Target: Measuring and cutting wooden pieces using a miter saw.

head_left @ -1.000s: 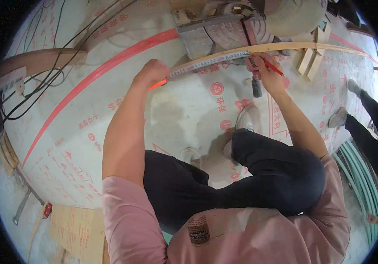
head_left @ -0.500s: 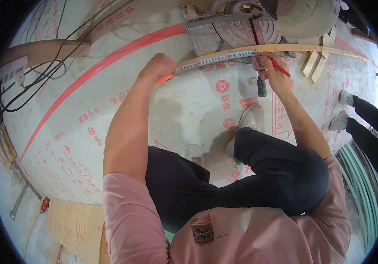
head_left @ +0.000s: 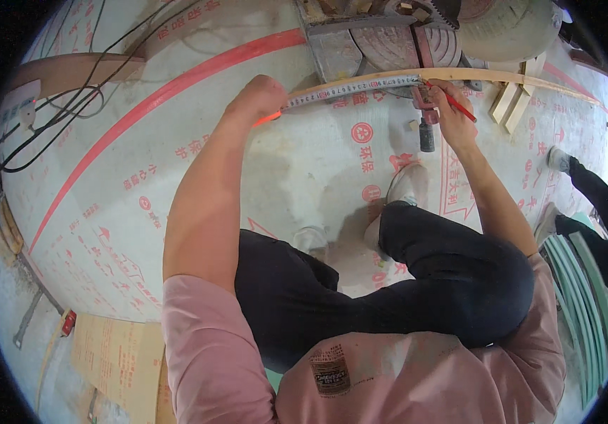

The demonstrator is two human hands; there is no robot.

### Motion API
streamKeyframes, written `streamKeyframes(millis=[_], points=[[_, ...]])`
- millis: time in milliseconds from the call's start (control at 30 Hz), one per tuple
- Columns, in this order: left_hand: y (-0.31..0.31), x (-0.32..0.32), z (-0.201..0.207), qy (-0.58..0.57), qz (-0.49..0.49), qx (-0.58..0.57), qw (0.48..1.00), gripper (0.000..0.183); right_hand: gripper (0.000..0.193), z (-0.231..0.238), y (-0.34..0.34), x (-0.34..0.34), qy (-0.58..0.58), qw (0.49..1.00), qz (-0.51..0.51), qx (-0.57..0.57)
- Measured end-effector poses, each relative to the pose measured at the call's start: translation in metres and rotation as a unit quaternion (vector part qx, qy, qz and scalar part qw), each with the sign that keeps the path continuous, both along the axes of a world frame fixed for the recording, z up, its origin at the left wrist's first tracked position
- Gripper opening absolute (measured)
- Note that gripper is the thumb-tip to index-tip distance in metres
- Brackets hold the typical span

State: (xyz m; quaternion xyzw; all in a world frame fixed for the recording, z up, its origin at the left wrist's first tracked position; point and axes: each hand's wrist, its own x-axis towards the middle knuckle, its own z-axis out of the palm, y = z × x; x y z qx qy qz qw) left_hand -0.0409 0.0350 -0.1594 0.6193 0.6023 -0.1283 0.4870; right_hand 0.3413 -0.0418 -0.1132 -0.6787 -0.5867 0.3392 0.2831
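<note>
My left hand is closed around an orange tape measure, most of its case hidden by the fingers. From it the pale tape blade runs right along the near edge of a long, thin wooden strip. A red pencil is held in my right hand, its tip close to the blade's far end on the strip. The strip lies across the front of a dusty miter saw, whose toothed blade shows at the top. Below the strip sits a black-handled clamp or knob.
Short wood pieces lie right of the saw. Black cables loop at the upper left. Another person's legs stand at the right, near green strips. Cardboard lies at the lower left. Printed protective sheeting covers the floor.
My view has shifted slightly, and both hands keep their holds along the strip. The other person's nearer foot has moved a little closer to the green strips.
</note>
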Motion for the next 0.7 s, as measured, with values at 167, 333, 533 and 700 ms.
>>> streamKeyframes(millis=[167,333,533,700], points=[[-0.0003,0.001,-0.0014,0.002,0.018,-0.017,1.0,0.023,0.028,0.0026,0.001,0.0009,-0.007,0.999,-0.004,-0.032],[0.0013,0.0007,-0.0013,-0.006,-0.04,-0.005,0.999,0.023,0.028,0.0046,0.0013,-0.0004,0.009,0.999,-0.007,-0.035],[0.0003,-0.0015,-0.0022,-0.023,0.0,-0.021,1.0,0.02,0.028,0.0097,0.0014,-0.0047,0.017,0.998,-0.016,-0.054],[0.0004,0.0045,0.0022,-0.032,0.027,-0.022,0.999,0.011,0.028,0.0035,0.0016,0.0043,-0.056,0.998,0.016,0.004]])
